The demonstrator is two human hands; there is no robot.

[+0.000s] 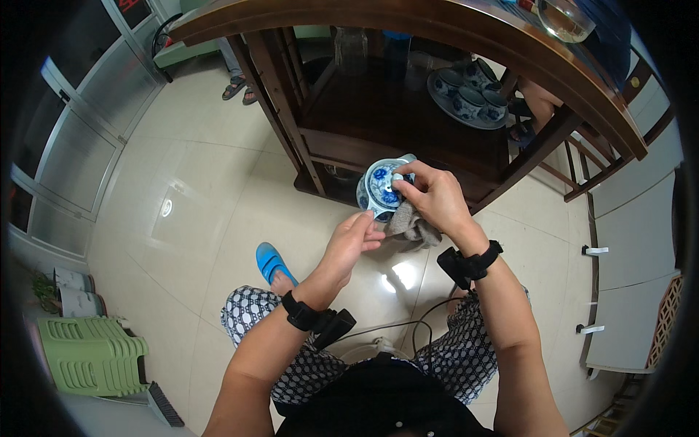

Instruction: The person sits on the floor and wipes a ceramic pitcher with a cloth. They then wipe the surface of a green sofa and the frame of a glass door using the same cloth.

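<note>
A blue-and-white porcelain teapot (362, 192) with a floral pattern is held up in front of the dark wooden cabinet. My left hand (349, 240) grips its handle, thumb on top. With thumb and forefinger, my right hand (434, 194) pinches the white knob of the lid (380, 180), which sits on the pot's mouth. A grey-brown cloth (412, 226) hangs below my right hand, against the pot's side. Whether the right hand's other fingers hold the cloth is hidden.
On the shelf of the wooden cabinet (360, 117) stand a tray (464, 121) of several blue-and-white cups (468, 102) and a glass jar (350, 52). A glass bowl (568, 22) rests on top. Other people's feet show behind. Green stools (90, 355) are stacked lower left.
</note>
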